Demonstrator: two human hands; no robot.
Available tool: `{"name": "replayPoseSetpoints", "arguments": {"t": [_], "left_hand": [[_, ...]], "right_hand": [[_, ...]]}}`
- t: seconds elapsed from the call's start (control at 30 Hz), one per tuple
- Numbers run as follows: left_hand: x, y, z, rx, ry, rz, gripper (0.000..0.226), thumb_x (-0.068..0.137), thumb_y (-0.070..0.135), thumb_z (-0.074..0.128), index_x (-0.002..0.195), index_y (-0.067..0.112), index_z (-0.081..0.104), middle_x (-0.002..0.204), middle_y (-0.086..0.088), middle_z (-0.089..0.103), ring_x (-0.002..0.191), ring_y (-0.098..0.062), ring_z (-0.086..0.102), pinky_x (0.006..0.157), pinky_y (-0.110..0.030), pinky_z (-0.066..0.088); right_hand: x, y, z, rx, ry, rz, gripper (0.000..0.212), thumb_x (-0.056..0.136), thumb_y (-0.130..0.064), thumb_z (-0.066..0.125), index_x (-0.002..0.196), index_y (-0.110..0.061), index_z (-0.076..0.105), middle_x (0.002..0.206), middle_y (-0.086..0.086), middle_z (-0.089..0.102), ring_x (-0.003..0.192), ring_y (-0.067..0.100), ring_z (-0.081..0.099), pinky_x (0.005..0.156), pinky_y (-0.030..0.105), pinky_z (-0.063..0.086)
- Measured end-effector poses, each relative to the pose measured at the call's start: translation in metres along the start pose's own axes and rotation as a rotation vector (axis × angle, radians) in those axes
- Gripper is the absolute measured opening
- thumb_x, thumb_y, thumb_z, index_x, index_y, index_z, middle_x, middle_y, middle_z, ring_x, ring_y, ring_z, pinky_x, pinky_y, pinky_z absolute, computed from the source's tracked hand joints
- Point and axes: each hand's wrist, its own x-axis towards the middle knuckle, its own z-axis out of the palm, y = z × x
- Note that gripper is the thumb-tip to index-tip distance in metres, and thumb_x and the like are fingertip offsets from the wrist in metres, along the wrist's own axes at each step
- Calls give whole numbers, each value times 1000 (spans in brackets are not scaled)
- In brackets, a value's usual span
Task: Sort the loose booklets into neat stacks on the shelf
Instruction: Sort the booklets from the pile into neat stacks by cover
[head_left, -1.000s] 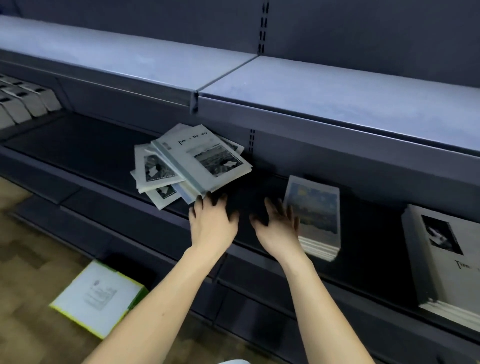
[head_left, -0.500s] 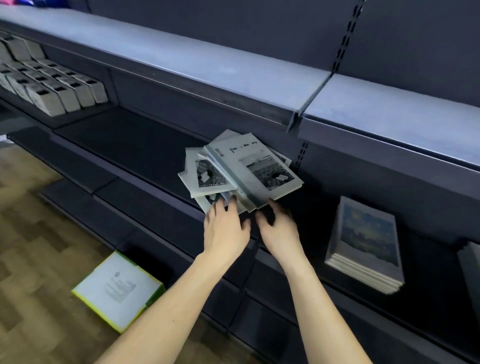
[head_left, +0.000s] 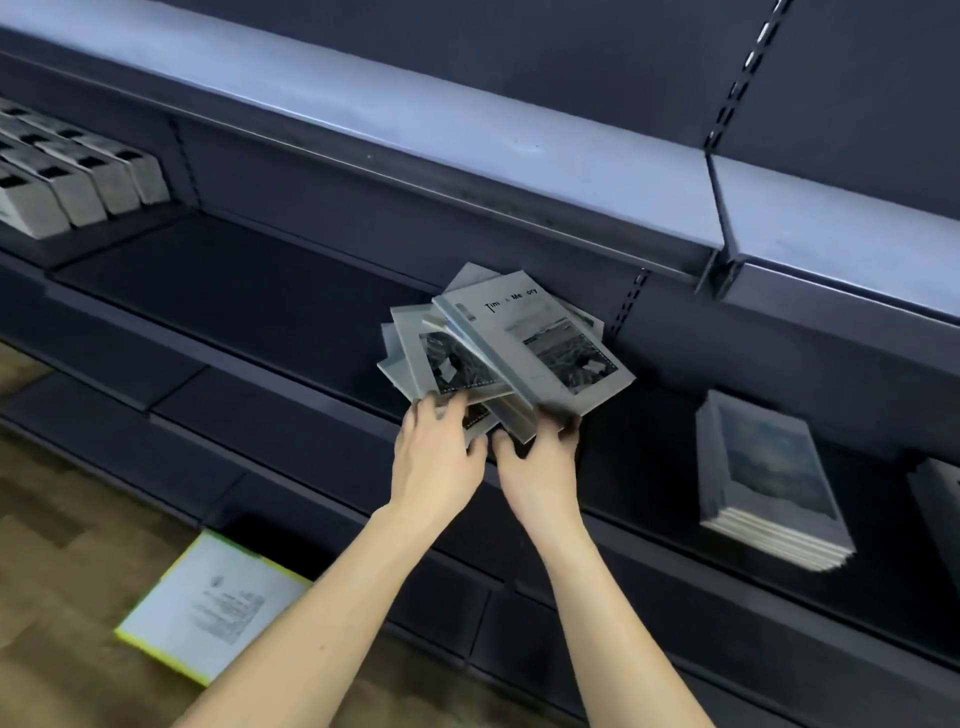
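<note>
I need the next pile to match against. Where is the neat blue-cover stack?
In the head view the blue-cover stack lies on the dark shelf, right of both hands and the messy grey pile, below the upper shelf.

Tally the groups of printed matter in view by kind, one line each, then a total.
Messy piles of grey booklets: 1
Neat stacks of dark-cover booklets: 1
Rows of upright grey boxes: 1
Yellow-edged booklets on the floor: 1
Stacks cut off at the right edge: 1
Total: 5
</note>
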Motion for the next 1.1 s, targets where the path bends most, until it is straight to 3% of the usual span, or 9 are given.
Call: {"name": "replayPoseSetpoints", "arguments": {"t": [0.17,0.27,0.37,0.5,0.6,0.7,0.83,0.97,1.1], "left_hand": [[17,-15,-16,-100,-39,-23,52,98,35,46,148,26,37,150,-5,34,139,-25,28,105,-40,37],[29,-19,-18,-164,-44,-56,50,98,37,46,147,28,40,150,-5,34,138,-27,30,104,-43,39],[39,-11,-13,-154,-42,-33,46,98,36,47,143,28,44,147,-8,37,135,-32,34,103,-46,40],[42,6,1,-121,-53,9,47,96,34,50,143,29,45,146,-11,35,134,-34,34,105,-46,39],[50,17,9,-75,-56,43,53,92,31,52,144,30,41,149,-12,27,135,-38,31,107,-47,38],[68,21,16,31,-94,30,67,87,36,58,148,32,30,156,-11,13,143,-38,18,111,-49,32],[87,23,27,87,-187,-25,87,82,59,61,150,37,13,159,-2,-3,148,-32,1,118,-50,24],[94,18,35,38,-197,-64,77,87,54,57,151,43,15,160,3,-19,149,-29,-8,119,-51,19],[94,18,35,45,-225,-79,79,90,52,56,153,44,10,158,4,-29,149,-27,-15,122,-49,12]], "right_hand": [[-23,-17,28,35,42,-74,59,96,-25,60,149,-15,35,162,15,7,149,28,20,119,38,31],[-29,-18,30,-19,98,-117,51,96,-21,59,144,-19,43,154,8,22,143,21,27,111,24,29],[-18,-12,21,-123,172,-108,44,95,-22,59,138,-18,50,143,7,39,131,24,36,105,29,35],[5,-5,6,-203,213,-109,37,94,-22,57,131,-17,58,135,6,52,127,24,40,96,17,21],[24,-4,-3,-200,204,-109,40,92,-20,59,132,-17,60,140,7,51,136,28,35,114,32,25],[42,1,-10,-198,147,-24,55,91,-27,62,144,-24,49,154,7,36,145,29,22,119,45,24],[71,8,-20,-216,90,16,65,89,-42,63,149,-29,41,160,8,23,149,28,14,121,46,19],[100,23,-32,-182,125,28,61,88,-52,65,142,-28,48,160,9,26,149,29,15,121,43,20],[114,27,-35,-187,109,52,73,87,-53,66,149,-25,41,160,14,25,149,31,16,121,45,21]]}}
